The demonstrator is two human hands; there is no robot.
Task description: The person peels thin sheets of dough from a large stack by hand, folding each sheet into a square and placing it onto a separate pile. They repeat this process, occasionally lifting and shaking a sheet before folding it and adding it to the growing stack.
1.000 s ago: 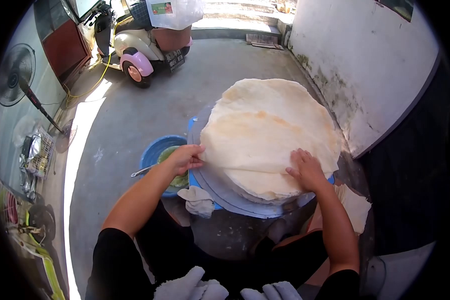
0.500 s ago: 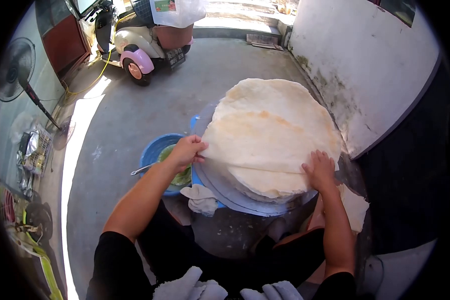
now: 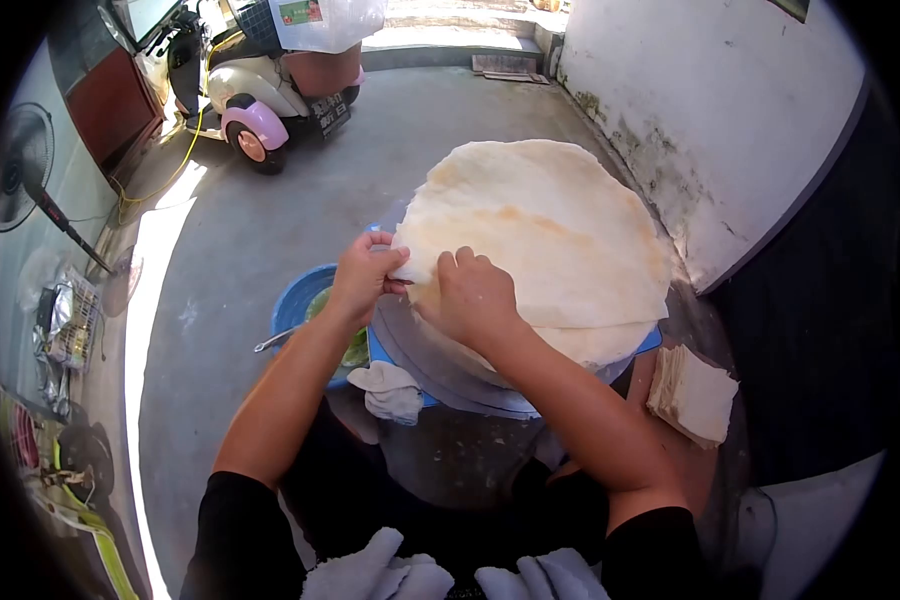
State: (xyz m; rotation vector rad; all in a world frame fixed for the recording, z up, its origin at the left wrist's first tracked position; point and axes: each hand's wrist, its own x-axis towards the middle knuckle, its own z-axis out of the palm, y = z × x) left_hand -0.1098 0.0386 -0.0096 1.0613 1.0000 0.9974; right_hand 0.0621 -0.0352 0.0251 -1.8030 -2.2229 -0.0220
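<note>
A stack of large, round, pale flatbread sheets [image 3: 550,235] with light brown patches lies on a round grey board [image 3: 400,345]. At the left edge of the top sheet, my left hand [image 3: 365,278] pinches the rim between thumb and fingers. My right hand [image 3: 478,298] is just beside it, on the near left part of the stack, with its fingers curled down onto the sheet. Its fingertips are partly hidden, but it appears to grip the thin bread. The near edge of the top sheet lies over the lower ones.
Left of the stack stands a blue basin [image 3: 292,305] with green contents and a metal handle [image 3: 275,340]. A white cloth [image 3: 388,392] hangs by the board. Folded pale sheets [image 3: 695,395] are piled at right. A scooter [image 3: 270,95], fan [image 3: 18,165] and white wall [image 3: 720,120] surround the floor.
My right hand has moved from lying open on the stack's right edge to the left side, near my left hand. The left hand keeps its pinch. The view has shifted slightly.
</note>
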